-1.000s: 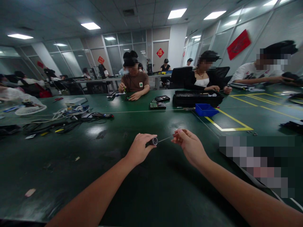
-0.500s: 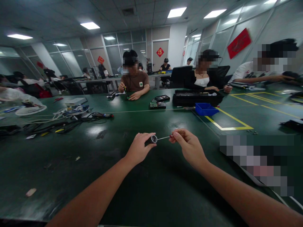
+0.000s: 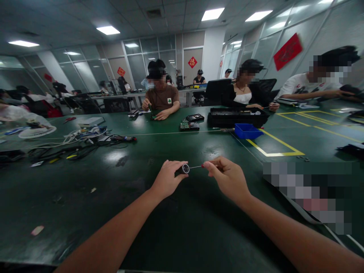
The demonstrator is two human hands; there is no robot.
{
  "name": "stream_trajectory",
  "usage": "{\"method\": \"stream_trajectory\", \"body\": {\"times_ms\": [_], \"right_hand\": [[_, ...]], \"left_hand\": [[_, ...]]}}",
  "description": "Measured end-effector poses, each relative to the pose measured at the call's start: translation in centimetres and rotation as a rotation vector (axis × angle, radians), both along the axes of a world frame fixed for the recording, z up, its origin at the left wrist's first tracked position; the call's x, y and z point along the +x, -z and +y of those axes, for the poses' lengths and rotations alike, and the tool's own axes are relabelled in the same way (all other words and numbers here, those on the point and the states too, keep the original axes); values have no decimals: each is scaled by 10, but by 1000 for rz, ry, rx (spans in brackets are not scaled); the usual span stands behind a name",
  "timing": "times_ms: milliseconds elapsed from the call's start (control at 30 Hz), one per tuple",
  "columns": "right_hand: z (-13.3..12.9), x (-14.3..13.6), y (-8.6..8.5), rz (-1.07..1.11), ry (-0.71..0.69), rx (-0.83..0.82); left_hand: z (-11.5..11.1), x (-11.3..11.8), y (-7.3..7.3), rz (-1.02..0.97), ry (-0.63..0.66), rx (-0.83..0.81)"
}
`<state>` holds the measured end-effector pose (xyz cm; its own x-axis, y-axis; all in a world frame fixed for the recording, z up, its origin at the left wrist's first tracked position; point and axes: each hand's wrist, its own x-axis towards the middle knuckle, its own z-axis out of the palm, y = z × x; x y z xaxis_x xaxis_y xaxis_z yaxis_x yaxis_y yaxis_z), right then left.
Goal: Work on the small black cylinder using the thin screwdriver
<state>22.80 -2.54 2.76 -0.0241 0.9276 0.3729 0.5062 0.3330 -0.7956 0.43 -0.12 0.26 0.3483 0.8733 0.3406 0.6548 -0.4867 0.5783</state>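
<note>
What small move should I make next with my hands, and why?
Probably nudge the thin tool lightly inward with your right hand, to feel whether its tip is seated. Your left hand grips the dark cylinder, and the tool's metal shaft points at its open end, but the contact is too small to see.

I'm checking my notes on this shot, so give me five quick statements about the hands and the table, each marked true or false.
1. The left hand holds a black cylinder. True.
2. The right hand grips a thin tool with a red part. True.
3. The tool points away from the cylinder. False: its shaft points at the cylinder's ringed end.
4. A blue bin sits in front of a black case. True.
5. The bin lies left of both hands. False: it is ahead of them, to the right.
</note>
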Motion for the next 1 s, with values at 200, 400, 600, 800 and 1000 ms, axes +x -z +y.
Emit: {"method": "stream_trajectory", "body": {"times_ms": [200,400,600,800,1000], "right_hand": [[-2,-2,-2,-85,-81,100],[0,-2,0,-149,3,31],[-1,-3,2,-124,-71,61],[-5,-6,-2,-171,-25,45],[-3,-7,2,27,-3,41]], "left_hand": [[-1,1,-1,41,7,-22],[-2,4,0,69,22,-25],[-1,3,-1,53,-9,-27],[-1,1,-2,30,-5,-30],[-2,2,-3,22,-37,-41]]}}
